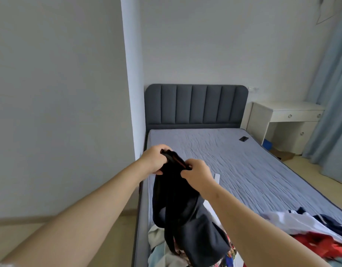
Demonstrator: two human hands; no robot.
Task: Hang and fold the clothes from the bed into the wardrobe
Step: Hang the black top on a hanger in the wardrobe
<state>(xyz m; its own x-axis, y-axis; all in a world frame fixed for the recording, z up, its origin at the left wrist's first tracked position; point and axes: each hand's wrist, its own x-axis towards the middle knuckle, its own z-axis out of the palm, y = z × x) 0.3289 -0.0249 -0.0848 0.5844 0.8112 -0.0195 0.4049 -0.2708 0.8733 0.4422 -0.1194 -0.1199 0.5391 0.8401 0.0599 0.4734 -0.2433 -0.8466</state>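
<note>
Head camera, the only view: in the centre of the frame I see a black soft-fabric garment [177,199] held up over the near left corner of a bed with a grey-blue quilted mattress [243,160]. Its lower part hangs limp down to a heap of mixed red, white and patterned clothes [320,245] at the bottom right. I judge the garment to be light, floppy and not fragile. It is best taken along the top hem, where a thin reddish line shows, with the hands spread apart so it falls flat. The left hand [154,159] has its fingers [159,170] curled tight round the bunched top edge. The right hand [198,175], just beside it, pinches the same edge between thumb and curled fingers [186,173]. No wardrobe is visible.
</note>
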